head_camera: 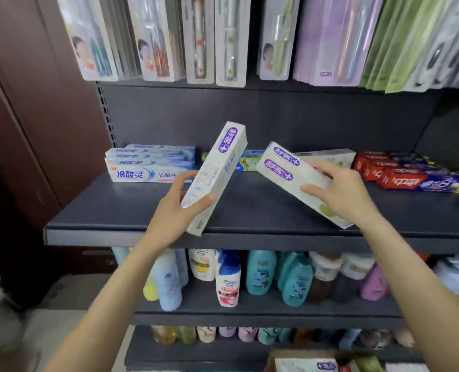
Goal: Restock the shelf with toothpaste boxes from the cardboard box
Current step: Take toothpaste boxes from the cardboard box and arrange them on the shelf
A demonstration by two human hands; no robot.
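Dark grey shelf (263, 210): front half of the board bare, stock lined along the back. Back left, a stack of blue-and-white toothpaste boxes (148, 165). Back centre, green-printed boxes (250, 163), partly hidden. Back right, red-and-blue boxes (411, 175) lying flat.

Above the shelf: hanging toothbrush packs (223, 38) in a row. Below: a tier of shampoo bottles (250, 275), then a lower tier of smaller bottles, blurred. Bottom edge of view: the open cardboard box (303, 362), with a white box with a purple label showing inside.

Left hand (174, 210): grasps one white toothpaste box (215, 178), purple label at its upper end. Box is tilted steeply, top leaning right, lower end at the shelf's front lip. Thumb lies across the near face low on the box; fingers wrap behind its left edge.

Right hand (341, 191): grasps a pair of white toothpaste boxes (293, 175), stacked side by side, purple labels toward upper left. The pair slants down to the right, held above the board. Thumb presses the near long face; fingers curl over the far edge. Cannot tell whether the lower end touches the shelf.
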